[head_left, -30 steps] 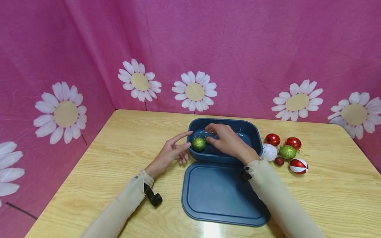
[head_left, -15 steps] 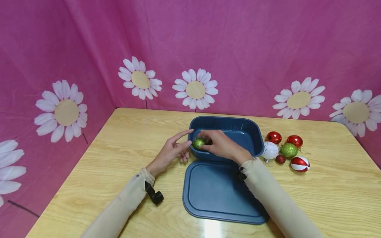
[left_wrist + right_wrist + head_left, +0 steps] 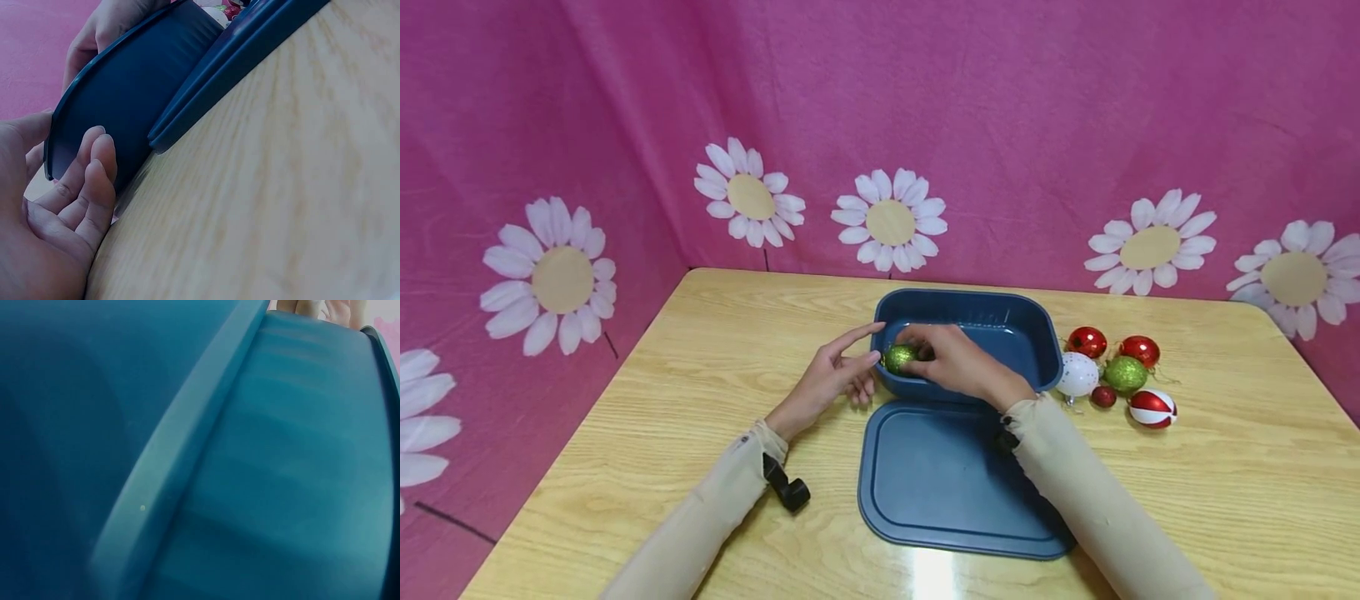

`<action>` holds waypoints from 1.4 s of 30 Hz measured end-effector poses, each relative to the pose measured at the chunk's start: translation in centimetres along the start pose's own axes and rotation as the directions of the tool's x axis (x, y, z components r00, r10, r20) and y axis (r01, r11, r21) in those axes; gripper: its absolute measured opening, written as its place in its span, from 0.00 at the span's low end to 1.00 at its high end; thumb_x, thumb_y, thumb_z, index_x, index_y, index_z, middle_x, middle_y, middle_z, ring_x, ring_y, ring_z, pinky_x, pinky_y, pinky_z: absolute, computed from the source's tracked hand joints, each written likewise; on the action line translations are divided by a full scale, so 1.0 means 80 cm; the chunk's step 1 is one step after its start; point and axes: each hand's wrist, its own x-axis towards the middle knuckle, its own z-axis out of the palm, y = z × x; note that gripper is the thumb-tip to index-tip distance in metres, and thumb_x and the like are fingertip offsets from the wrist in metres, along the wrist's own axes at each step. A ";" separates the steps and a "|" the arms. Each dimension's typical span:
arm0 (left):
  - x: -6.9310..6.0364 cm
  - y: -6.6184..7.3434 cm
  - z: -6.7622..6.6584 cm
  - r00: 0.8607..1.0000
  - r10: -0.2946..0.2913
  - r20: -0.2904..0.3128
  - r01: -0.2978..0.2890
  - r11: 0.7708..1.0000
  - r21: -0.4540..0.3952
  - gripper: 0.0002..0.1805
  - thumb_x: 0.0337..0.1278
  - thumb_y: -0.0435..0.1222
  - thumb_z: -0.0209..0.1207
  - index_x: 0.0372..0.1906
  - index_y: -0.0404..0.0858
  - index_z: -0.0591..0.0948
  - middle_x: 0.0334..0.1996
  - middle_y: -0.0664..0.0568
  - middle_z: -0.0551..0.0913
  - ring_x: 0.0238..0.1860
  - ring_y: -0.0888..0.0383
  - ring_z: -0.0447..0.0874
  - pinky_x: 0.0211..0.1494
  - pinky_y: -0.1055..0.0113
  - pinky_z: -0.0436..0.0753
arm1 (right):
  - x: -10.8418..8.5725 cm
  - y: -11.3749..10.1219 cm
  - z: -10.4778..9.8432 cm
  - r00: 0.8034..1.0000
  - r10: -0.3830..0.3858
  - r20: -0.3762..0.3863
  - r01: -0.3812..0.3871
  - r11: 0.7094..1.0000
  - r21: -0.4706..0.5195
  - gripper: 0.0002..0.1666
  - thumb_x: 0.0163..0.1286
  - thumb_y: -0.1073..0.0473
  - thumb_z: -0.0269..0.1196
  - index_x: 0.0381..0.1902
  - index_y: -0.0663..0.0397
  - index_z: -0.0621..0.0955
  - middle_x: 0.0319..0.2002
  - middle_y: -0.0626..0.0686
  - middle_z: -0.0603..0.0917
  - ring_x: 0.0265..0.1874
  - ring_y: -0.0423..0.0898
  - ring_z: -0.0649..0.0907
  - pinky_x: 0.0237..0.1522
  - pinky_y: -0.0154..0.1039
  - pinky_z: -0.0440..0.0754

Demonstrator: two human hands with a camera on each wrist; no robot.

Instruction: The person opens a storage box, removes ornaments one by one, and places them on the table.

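Observation:
A glittery green Christmas bauble [image 3: 898, 359] lies in the left end of a deep dark-blue box [image 3: 1037, 333]. My right hand [image 3: 951, 358] reaches over the near wall and holds this bauble, its thumb at the near side and its fingers behind. At the box's left end, my left hand [image 3: 838, 371] touches the rim with index finger and thumb tips. Its other fingers bend loosely beside the outer wall in the left wrist view. The right wrist view shows mostly the blue lid [image 3: 81, 425] and box wall, so the right hand's grip is hidden there.
The box's flat lid [image 3: 962, 479] lies in front of it. Right of the box sit two shiny red baubles [image 3: 1140, 351], a speckled white one [image 3: 1078, 374], a green one [image 3: 1125, 374], a small dark-red one [image 3: 1102, 397] and a red-and-white striped one [image 3: 1153, 409].
My right hand has moved left and down inside the box and taken hold of the green bauble. My left hand stays at the box's left end.

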 end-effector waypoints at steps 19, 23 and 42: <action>0.002 0.001 0.001 1.000 -0.003 0.010 0.003 1.000 -0.005 0.26 0.75 0.41 0.53 0.74 0.52 0.68 0.22 0.43 0.82 0.20 0.54 0.80 0.25 0.67 0.80 | -0.008 -0.009 -0.010 0.999 0.004 -0.043 -0.004 1.000 0.013 0.21 0.69 0.59 0.67 0.58 0.57 0.81 0.46 0.51 0.85 0.40 0.45 0.84 0.44 0.39 0.85; 0.002 0.002 0.000 1.000 -0.001 0.005 0.001 1.000 -0.011 0.26 0.75 0.41 0.53 0.74 0.50 0.67 0.22 0.44 0.82 0.20 0.55 0.80 0.25 0.67 0.80 | -0.011 -0.012 -0.014 0.998 0.001 -0.065 0.000 1.000 0.007 0.20 0.69 0.57 0.67 0.57 0.56 0.81 0.47 0.50 0.85 0.43 0.45 0.84 0.46 0.41 0.85; -0.001 0.002 0.000 1.000 -0.016 -0.004 0.016 1.000 -0.016 0.26 0.74 0.42 0.54 0.73 0.55 0.68 0.22 0.44 0.82 0.20 0.54 0.80 0.24 0.67 0.79 | -0.038 0.004 -0.026 0.993 0.037 -0.109 -0.042 0.998 -0.049 0.22 0.69 0.55 0.68 0.58 0.55 0.80 0.51 0.53 0.84 0.47 0.49 0.84 0.47 0.47 0.85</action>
